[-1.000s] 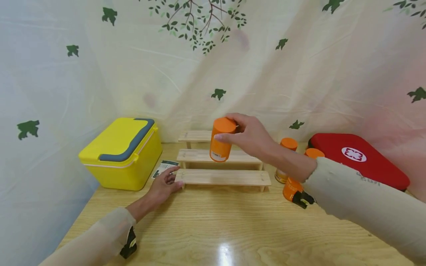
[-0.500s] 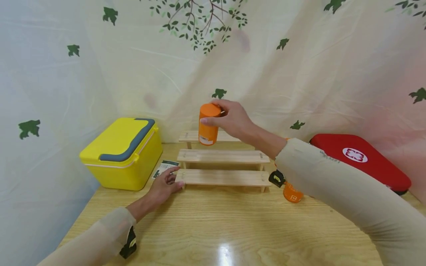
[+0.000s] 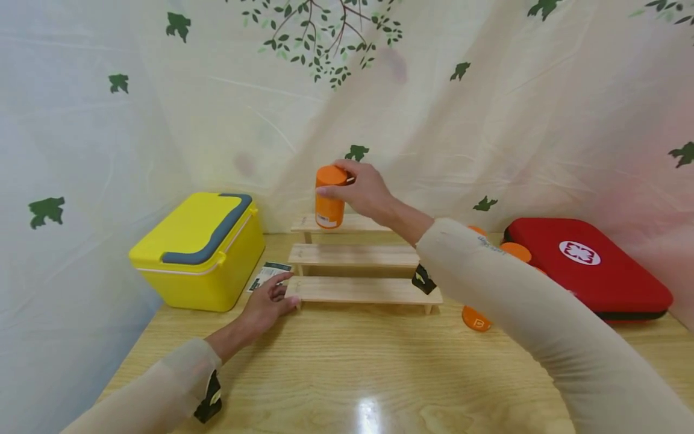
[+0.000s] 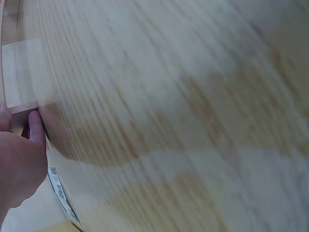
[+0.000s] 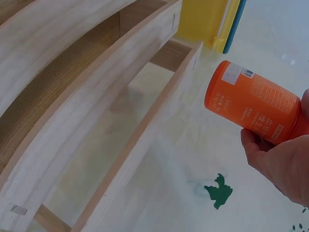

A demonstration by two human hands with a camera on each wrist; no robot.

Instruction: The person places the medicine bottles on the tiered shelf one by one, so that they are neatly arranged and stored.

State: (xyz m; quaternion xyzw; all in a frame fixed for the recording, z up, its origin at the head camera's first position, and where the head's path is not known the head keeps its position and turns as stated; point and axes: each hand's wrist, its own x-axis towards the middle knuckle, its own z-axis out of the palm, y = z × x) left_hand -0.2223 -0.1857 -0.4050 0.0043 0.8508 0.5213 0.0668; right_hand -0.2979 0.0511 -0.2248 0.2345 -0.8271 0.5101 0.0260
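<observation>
My right hand grips an orange canister with an orange lid, thumb on the near side and fingers on the far side. It is held up over the left part of the top tier of a three-tier wooden stepped rack. In the right wrist view, the canister's printed side shows, apart from the rack's boards. At the rack's left end, my left hand holds the lowest tier; its thumb and a finger pinch the end in the left wrist view.
A yellow cooler box with a grey handle stands left, beside a small printed card. On the right, more orange canisters are partly hidden by my sleeve, near a red first-aid case. A patterned cloth hangs behind.
My right hand has carried the orange canister left and up, from over the middle tier to over the top tier, slowing lately. My left hand stays in place.
</observation>
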